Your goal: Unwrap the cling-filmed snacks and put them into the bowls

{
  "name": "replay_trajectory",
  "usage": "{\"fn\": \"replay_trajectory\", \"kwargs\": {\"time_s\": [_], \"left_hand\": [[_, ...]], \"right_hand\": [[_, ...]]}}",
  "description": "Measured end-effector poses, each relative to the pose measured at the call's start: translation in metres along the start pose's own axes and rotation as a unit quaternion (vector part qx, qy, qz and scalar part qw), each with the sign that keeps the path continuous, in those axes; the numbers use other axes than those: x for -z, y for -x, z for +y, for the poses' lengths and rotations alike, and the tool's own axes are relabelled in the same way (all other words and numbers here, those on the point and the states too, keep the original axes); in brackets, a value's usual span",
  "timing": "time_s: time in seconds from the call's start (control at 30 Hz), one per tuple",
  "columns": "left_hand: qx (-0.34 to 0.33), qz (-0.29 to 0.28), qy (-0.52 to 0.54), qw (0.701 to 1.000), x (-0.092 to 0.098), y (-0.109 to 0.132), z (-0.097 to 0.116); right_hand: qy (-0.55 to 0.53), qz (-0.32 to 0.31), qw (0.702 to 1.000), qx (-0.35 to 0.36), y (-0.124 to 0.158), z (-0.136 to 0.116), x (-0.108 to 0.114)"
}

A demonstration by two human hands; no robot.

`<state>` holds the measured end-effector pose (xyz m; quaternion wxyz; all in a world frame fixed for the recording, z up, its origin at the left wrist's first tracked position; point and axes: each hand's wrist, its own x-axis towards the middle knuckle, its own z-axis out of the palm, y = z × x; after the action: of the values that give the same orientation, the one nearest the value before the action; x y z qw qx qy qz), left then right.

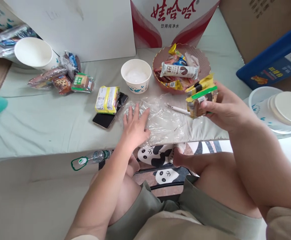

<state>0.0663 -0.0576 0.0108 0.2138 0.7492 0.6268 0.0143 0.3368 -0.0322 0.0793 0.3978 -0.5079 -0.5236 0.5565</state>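
My left hand (135,125) lies with its fingers spread on a crumpled clear plastic sheet or bag (164,121). Gripped in my right hand (226,106) are snack packets (201,100), one with a green edge and one yellow, raised over the right side of the plastic. A thin white tool (179,109) with a pointed tip lies partly under them. Beyond, a ribbed pink bowl (205,58) is heaped with wrapped snacks (179,70). Left of it stands a white paper bowl (136,75). A yellow-and-white packet (107,100) rests on a black phone (105,120).
Several wrapped snacks (62,81) and a large paper cup (34,51) are at the left. Boxes (170,23) line the back. At right, stacked paper cups (289,108) sit in a clear container beside a blue box (272,60). A plastic bottle (97,156) shows below the table's front edge.
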Motion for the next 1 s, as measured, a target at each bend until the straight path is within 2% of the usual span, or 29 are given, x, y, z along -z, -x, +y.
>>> {"fn": "replay_trajectory", "kwargs": {"time_s": [0.07,0.17,0.23,0.33,0.4,0.47,0.6,0.7,0.77,0.87,0.93,1.0], "left_hand": [[-0.002,0.0,-0.004,1.0,0.002,0.0,0.001],[-0.008,-0.002,-0.007,1.0,0.004,0.0,0.003],[-0.01,-0.005,-0.007,1.0,0.005,0.001,0.003],[-0.012,-0.011,-0.007,1.0,0.005,0.002,0.003],[-0.008,-0.016,-0.007,1.0,0.004,0.001,0.002],[-0.002,-0.026,-0.007,1.0,0.004,0.0,0.002],[0.005,-0.041,-0.006,0.999,0.002,-0.001,0.001],[-0.001,-0.035,-0.007,0.999,0.001,0.0,0.002],[-0.004,-0.033,-0.011,0.999,0.002,0.001,0.002],[-0.006,-0.031,-0.013,0.999,0.002,0.002,0.003],[-0.009,-0.029,-0.011,0.999,0.003,0.003,0.004],[-0.007,-0.035,-0.009,0.999,0.003,0.003,0.006]], "right_hand": [[0.045,0.078,0.994,0.061,-0.003,-0.004,0.006],[0.173,0.184,0.96,0.117,-0.022,-0.013,0.014],[0.272,0.216,0.927,0.14,-0.042,-0.027,0.014],[0.427,0.243,0.854,0.171,-0.076,-0.058,0.006],[0.489,0.22,0.827,0.171,-0.099,-0.073,-0.001],[0.523,0.162,0.824,0.147,-0.122,-0.078,-0.005],[0.57,0.044,0.817,0.073,-0.162,-0.058,0.006],[0.577,0.024,0.808,0.118,-0.181,-0.038,0.02],[0.576,0.018,0.806,0.138,-0.184,-0.03,0.025],[0.577,0.007,0.809,0.11,-0.175,-0.026,0.024],[0.582,0.007,0.808,0.091,-0.168,-0.031,0.02],[0.583,0.037,0.805,0.104,-0.166,-0.041,0.015]]}}
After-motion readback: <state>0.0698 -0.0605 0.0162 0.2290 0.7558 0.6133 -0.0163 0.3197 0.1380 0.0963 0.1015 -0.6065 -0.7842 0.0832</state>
